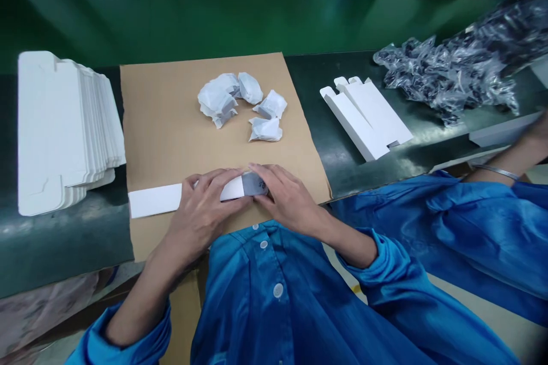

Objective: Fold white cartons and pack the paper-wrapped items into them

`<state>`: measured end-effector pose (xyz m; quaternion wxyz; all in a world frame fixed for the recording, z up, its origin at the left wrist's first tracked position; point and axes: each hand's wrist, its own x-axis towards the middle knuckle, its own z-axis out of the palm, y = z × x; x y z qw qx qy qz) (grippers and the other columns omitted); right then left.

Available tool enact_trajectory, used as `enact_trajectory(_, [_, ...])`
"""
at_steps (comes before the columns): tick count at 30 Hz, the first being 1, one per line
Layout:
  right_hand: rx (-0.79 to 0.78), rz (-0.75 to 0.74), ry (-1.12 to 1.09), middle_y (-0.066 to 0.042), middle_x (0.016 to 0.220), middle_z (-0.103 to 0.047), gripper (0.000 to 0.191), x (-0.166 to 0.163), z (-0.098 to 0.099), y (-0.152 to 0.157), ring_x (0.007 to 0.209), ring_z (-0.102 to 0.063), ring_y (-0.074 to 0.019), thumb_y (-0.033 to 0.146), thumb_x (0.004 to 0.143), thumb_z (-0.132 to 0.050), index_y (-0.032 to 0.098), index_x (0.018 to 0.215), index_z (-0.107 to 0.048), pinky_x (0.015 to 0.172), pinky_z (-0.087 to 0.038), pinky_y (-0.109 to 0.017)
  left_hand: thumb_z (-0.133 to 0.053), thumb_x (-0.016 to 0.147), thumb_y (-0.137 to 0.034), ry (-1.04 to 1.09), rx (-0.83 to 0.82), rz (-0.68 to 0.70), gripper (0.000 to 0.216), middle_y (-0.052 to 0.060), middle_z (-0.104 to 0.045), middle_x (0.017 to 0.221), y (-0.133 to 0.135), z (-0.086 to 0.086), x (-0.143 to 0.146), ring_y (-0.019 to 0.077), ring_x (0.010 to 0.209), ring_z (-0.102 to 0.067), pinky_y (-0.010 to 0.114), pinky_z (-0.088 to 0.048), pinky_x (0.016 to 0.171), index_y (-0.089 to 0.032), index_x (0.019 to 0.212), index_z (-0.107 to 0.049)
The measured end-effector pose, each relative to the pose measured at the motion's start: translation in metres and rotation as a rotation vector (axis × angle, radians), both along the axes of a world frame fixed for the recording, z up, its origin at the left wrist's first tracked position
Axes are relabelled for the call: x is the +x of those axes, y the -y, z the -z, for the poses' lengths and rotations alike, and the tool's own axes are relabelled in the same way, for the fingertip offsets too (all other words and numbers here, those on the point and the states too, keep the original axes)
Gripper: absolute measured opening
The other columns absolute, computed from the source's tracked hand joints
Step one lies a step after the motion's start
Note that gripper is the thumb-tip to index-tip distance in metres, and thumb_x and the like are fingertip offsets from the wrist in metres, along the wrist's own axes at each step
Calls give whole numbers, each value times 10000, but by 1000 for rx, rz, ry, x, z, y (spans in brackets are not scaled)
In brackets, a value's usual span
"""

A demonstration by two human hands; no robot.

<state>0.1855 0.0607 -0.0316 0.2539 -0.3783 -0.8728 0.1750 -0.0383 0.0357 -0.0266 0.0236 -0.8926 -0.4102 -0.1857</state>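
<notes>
A long, narrow white carton [154,201] lies across the near part of a brown cardboard sheet [162,125]. My left hand [203,208] is closed around the carton towards its right end. At that end sits a small grey packet [254,183] with dark printed marks, and my right hand [289,197] has its fingers closed on it. Whether part of the packet is inside the carton is hidden by my fingers. Beyond my hands, several crumpled white packets [268,129] rest on the cardboard.
On the left stands a stack of flattened white cartons [51,131]. Some white cartons [363,114] lie right of the cardboard on the dark green bench [338,154]. A heap of clear plastic bags [454,77] is farther right. A co-worker's arm [520,151] reaches in at the right edge.
</notes>
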Motion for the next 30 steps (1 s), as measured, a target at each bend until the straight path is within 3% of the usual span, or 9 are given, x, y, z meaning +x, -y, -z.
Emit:
enact_trajectory(4, [70, -90, 87, -175, 1259, -607, 567, 3, -5, -5, 1127, -563, -270, 189, 979, -468, 76, 1508, -296, 975, -523, -459, -607, 897, -115, 5, 60, 8, 293, 84, -588, 1360, 2, 3, 6, 291, 1204, -543, 437, -340, 874, -333, 1058, -718])
enact_trajectory(7, [15, -138, -36, -146, 1256, -617, 645, 1, -2, -13, 1139, -564, -238, 173, 954, -531, 98, 1537, -267, 990, -523, -412, -620, 894, -114, 41, 105, 10, 285, 97, -614, 1301, 3, 6, 7, 287, 1194, -557, 442, -341, 878, -326, 1063, -706])
enact_trajectory(10, [-93, 5, -169, -107, 1201, -657, 725, -1, 5, -12, 1069, -599, -220, 208, 913, -640, 173, 1545, -287, 958, -543, -405, -616, 880, -58, 83, 141, -13, 362, 114, -593, 1318, 2, 10, 6, 272, 1194, -569, 426, -347, 879, -320, 1121, -681])
enact_trajectory(13, [-156, 155, -249, -104, 1157, -682, 619, -6, 9, -2, 1064, -618, -225, 203, 904, -650, 197, 1480, -424, 962, -542, -424, -633, 861, -35, 112, 176, -34, 390, 106, -586, 1331, 2, 13, 6, 261, 1195, -577, 414, -344, 888, -314, 1132, -666])
enact_trajectory(15, [-260, 151, -347, -101, 1174, -684, 534, -11, 6, 6, 1098, -632, -202, 158, 922, -583, 201, 1443, -477, 986, -536, -401, -641, 854, -35, 120, 207, -51, 390, 89, -604, 1313, 3, 14, 8, 255, 1189, -580, 415, -340, 909, -315, 1124, -666])
enact_trajectory(21, [-748, 80, -715, -95, 1381, -612, 555, -33, -1, 8, 1268, -588, -169, 154, 922, -496, 210, 1470, -428, 1063, -493, -349, -660, 822, -14, 119, 299, -76, 373, 83, -615, 1269, 4, 18, 9, 266, 1187, -574, 418, -366, 937, -292, 1071, -665])
enact_trajectory(27, [-999, 111, -923, -87, 1197, -707, 521, -38, 0, -16, 1086, -672, -178, 239, 870, -620, 177, 1376, -514, 1021, -520, -367, -614, 886, -92, 142, 266, -193, 418, 185, -535, 1347, 2, 19, 7, 290, 1235, -563, 408, -438, 951, -256, 1269, -571])
enact_trajectory(30, [-988, 93, -862, -96, 1220, -697, 527, -31, -1, -23, 1070, -674, -176, 188, 827, -668, 177, 1336, -535, 1056, -494, -394, -597, 935, -282, 15, 166, -314, 510, 227, -518, 1401, 4, 11, 1, 339, 1206, -570, 438, -449, 928, -210, 1424, -469])
